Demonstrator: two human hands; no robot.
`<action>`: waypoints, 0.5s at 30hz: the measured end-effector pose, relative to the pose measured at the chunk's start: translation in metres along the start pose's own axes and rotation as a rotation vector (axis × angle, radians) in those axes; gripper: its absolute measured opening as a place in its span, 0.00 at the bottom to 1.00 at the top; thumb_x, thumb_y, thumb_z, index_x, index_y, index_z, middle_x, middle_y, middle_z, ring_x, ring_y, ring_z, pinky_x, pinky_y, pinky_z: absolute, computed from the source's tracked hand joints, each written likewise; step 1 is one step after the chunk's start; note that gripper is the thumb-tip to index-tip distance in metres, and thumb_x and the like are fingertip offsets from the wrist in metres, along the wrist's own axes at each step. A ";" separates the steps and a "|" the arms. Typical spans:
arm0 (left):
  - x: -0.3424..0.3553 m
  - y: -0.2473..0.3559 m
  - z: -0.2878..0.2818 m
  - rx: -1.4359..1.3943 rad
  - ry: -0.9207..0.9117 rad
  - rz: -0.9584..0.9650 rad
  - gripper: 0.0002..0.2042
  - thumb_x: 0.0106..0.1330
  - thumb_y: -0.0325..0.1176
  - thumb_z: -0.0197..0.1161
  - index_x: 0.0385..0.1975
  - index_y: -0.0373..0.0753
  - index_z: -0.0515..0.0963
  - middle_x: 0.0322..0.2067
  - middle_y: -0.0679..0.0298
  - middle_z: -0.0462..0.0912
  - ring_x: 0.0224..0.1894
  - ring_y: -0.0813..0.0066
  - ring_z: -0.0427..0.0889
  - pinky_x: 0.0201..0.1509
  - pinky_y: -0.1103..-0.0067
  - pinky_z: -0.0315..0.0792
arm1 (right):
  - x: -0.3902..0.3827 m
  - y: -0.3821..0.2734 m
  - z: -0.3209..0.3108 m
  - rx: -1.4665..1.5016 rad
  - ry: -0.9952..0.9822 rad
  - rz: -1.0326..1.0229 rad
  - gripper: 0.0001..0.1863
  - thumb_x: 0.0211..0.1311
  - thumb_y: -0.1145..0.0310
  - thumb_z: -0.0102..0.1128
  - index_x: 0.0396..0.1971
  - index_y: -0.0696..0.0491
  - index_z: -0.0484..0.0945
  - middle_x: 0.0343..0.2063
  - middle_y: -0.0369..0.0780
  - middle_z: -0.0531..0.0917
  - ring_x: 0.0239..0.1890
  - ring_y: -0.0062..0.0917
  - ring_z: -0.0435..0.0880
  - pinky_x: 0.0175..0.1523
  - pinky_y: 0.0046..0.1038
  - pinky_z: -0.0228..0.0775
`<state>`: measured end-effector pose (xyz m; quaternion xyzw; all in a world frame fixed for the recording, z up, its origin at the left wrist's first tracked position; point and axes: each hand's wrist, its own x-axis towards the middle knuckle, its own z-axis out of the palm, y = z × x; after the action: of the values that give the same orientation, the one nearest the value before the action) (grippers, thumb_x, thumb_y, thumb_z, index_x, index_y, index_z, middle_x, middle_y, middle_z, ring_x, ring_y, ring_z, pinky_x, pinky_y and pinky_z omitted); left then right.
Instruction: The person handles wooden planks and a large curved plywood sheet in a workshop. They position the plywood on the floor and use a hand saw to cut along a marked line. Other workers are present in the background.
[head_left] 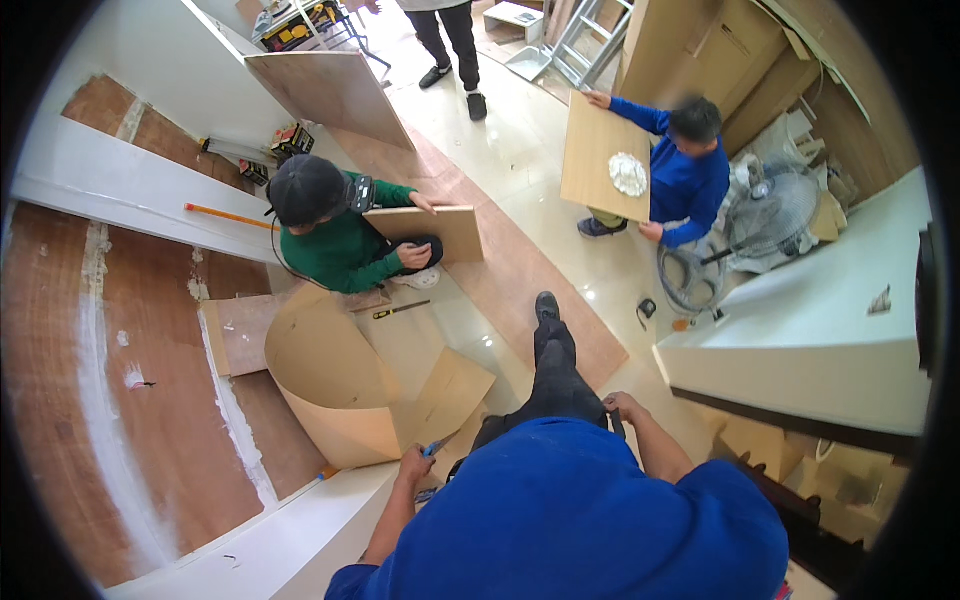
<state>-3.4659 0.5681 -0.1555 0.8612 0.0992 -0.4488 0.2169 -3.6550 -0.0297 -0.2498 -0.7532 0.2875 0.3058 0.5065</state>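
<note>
My left hand (413,463), low in the head view at the left of my blue shirt, grips a blue-handled tool (432,449), held beside a tan cardboard piece (450,385). My right hand (620,408) is at my right hip, closed around or against a dark strap-like item (616,430); exactly what it holds is unclear. My dark-trousered leg and shoe (548,310) reach forward onto a long pinkish board (590,355). A curled sheet of tan board (320,370) lies to my left, near a yellow-handled tool (400,309) on the floor.
A crouching co-worker in green (335,255) holds a board upright; another in blue (690,180) holds a panel with a white pile on it. A third person (450,55) stands beyond. A fan (760,220), coiled hose and ladder (590,45) are at right. A white counter (800,350) borders my right.
</note>
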 end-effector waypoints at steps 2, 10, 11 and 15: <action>0.016 0.065 -0.016 0.030 -0.067 -0.031 0.19 0.56 0.35 0.72 0.46 0.33 0.81 0.38 0.45 0.88 0.43 0.50 0.88 0.50 0.63 0.80 | 0.020 -0.027 -0.044 0.048 0.042 0.048 0.17 0.54 0.58 0.70 0.33 0.59 0.86 0.27 0.41 0.86 0.32 0.27 0.84 0.39 0.34 0.74; 0.059 0.371 -0.108 0.116 -0.063 0.328 0.26 0.58 0.37 0.71 0.57 0.38 0.75 0.45 0.45 0.86 0.50 0.47 0.85 0.55 0.61 0.78 | 0.099 -0.095 -0.252 0.238 0.296 0.027 0.12 0.56 0.64 0.65 0.29 0.59 0.84 0.22 0.37 0.81 0.23 0.23 0.78 0.30 0.30 0.71; 0.059 0.400 -0.117 0.079 -0.082 0.387 0.27 0.58 0.37 0.71 0.58 0.38 0.75 0.45 0.45 0.86 0.50 0.46 0.85 0.55 0.61 0.77 | 0.103 -0.104 -0.276 0.311 0.308 0.036 0.11 0.58 0.65 0.65 0.31 0.58 0.84 0.23 0.37 0.82 0.23 0.22 0.79 0.29 0.29 0.71; 0.052 0.491 -0.151 0.043 0.244 0.803 0.23 0.60 0.33 0.68 0.57 0.37 0.75 0.32 0.54 0.83 0.34 0.60 0.85 0.40 0.65 0.79 | 0.131 -0.148 -0.349 0.282 0.314 0.126 0.14 0.67 0.70 0.61 0.49 0.60 0.83 0.33 0.40 0.86 0.29 0.25 0.85 0.31 0.29 0.77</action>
<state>-3.1462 0.2017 0.0177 0.8827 -0.2290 -0.2252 0.3431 -3.4009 -0.3255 -0.1572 -0.6938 0.4493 0.1725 0.5357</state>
